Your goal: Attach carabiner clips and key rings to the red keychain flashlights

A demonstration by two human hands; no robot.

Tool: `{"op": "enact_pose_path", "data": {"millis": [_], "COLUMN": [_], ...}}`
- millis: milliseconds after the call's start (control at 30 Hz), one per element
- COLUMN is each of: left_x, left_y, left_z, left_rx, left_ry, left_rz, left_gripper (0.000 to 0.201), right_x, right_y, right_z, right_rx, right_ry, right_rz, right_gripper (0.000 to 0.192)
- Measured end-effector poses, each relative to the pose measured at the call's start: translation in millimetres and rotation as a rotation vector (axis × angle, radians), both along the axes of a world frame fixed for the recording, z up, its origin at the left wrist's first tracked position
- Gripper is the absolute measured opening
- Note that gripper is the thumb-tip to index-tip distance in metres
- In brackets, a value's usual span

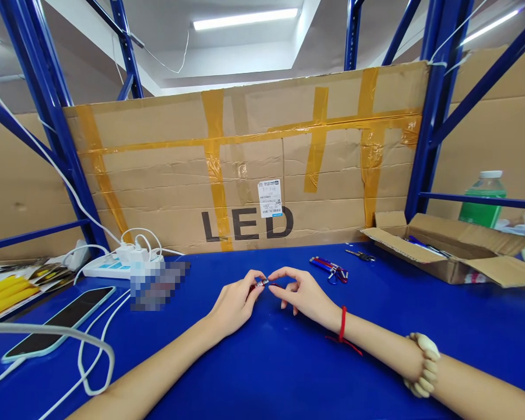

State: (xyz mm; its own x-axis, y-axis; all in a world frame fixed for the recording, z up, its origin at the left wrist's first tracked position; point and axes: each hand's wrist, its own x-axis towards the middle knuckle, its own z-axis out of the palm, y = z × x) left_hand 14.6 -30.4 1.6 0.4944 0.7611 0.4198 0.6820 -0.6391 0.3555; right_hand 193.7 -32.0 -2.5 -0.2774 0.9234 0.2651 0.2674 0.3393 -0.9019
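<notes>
Near the middle of the blue table, my left hand [235, 300] pinches a small red and silver piece [259, 284] between thumb and fingers. Its exact kind is too small to make out. My right hand [304, 293] meets it from the right, with thumb and index finger closed about the piece's right end and the other fingers curled below. Beyond my right hand lies a small bunch of red and blue strips with metal clips [330, 268]. A little farther right is a dark key-like item [360, 255].
A cardboard box [441, 269] with raised flaps stands at the right, a bottle of green liquid [483, 201] behind it. At left are a phone [61, 321], white cables and a power strip [100, 267]. A taped cardboard panel [179, 192] closes off the back between blue posts.
</notes>
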Motion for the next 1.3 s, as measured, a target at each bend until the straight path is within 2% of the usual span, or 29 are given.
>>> {"op": "enact_pose_path", "data": {"millis": [100,333,567,700,1000,1300], "left_x": [0.3,0.4,-0.4,-1.2,-0.8,-1.0], "left_y": [-0.5,0.0,1.0,0.7,0.2,1.4], "left_z": [0.7,3.3,1.0,1.9,1.3,-1.3], "left_rx": [0.002,0.012,-0.021,-0.022,-0.003,-0.015], "left_ry": [0.007,0.010,0.005,0.003,0.023,0.029], "left_rz": [0.014,0.047,0.025,0.021,-0.015,-0.087], "left_gripper": [0.020,0.021,0.021,0.023,0.024,0.021], "right_x": [0.7,3.7,3.9,4.5,5.8,5.3], "right_y": [0.6,4.7,1.5,-0.1,4.5,8.1], "right_z": [0.3,-1.8,-0.9,0.3,-3.5,-3.6], "right_rx": [0.021,0.085,0.329,0.402,0.333,0.166], "right_ry": [0.020,0.031,0.016,-0.018,-0.021,0.073], "right_rz": [0.012,-0.087,-0.034,-0.033,-0.095,-0.078], "right_gripper": [0.034,0.035,0.017,0.012,0.015,0.029]}}
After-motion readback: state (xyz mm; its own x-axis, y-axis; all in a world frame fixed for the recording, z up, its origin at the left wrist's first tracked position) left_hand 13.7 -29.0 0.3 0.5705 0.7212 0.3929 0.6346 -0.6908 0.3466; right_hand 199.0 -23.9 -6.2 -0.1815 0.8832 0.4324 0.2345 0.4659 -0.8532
